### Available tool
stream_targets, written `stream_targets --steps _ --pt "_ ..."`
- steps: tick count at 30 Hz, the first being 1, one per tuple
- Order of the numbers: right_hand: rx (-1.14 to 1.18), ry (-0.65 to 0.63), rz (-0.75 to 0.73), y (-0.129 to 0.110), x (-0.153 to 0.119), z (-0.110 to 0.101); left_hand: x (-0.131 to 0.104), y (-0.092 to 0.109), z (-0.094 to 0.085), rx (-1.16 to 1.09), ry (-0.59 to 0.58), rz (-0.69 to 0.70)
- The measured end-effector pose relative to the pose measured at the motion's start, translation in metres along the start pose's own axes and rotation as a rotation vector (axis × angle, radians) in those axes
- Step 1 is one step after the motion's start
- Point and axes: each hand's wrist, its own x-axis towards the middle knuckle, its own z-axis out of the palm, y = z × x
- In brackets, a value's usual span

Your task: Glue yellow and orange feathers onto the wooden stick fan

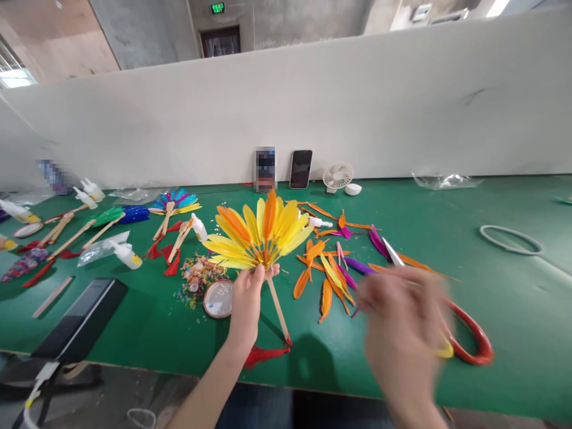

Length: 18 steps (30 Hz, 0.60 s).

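Note:
My left hand (250,292) is closed around a feather fan (263,235) where the feathers meet its wooden handle. The fan spreads yellow feathers with several orange ones among them, and a red tassel (268,356) hangs from the handle's end. On the right, my right hand (402,328) is smeared by motion, so its fingers cannot be read. It covers the middle of a pair of scissors (478,342) with red handles; whether it touches them I cannot tell. Loose orange, yellow and purple feathers (326,298) lie between the hands.
A round dish (218,298) sits beside a pile of colourful bits (201,277). Glue bottles (127,255), more feather fans (176,205) and a black power bank (83,319) occupy the left. Against the white partition stand a phone (301,169) and small fan (338,176). A cable loop (512,239) lies right.

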Motion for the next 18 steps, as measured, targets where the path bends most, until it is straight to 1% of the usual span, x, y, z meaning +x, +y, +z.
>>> stream_targets --steps 1,4,5,7,8,10,12,15,18 --pt "0.028 -0.091 0.06 0.003 0.005 0.008 -0.001 0.001 0.001 0.02 -0.001 0.006" --pt "0.203 -0.471 0.311 0.012 0.018 0.034 -0.001 0.004 0.003 0.061 0.007 0.004" --pt "0.277 -0.573 0.385 0.015 0.02 0.042 -0.001 0.004 0.004 0.066 0.016 0.001" --pt "0.428 -0.72 0.507 0.019 0.022 0.054 0.0 0.003 0.005 0.061 0.032 -0.012" --pt "0.498 -0.766 0.552 0.02 0.021 0.059 0.001 0.002 0.006 0.053 0.037 -0.019" --pt "0.602 -0.795 0.599 0.023 0.018 0.065 0.003 0.0 0.006 0.036 0.036 -0.03" --pt "0.658 -0.779 0.594 0.025 0.014 0.068 0.004 -0.001 0.005 0.039 0.023 -0.025" --pt "0.666 -0.72 0.573 0.029 0.012 0.069 0.006 0.001 0.002 0.076 -0.013 0.023" --pt "0.643 -0.64 0.552 0.031 0.012 0.068 0.011 0.007 -0.004 0.09 -0.022 0.088"
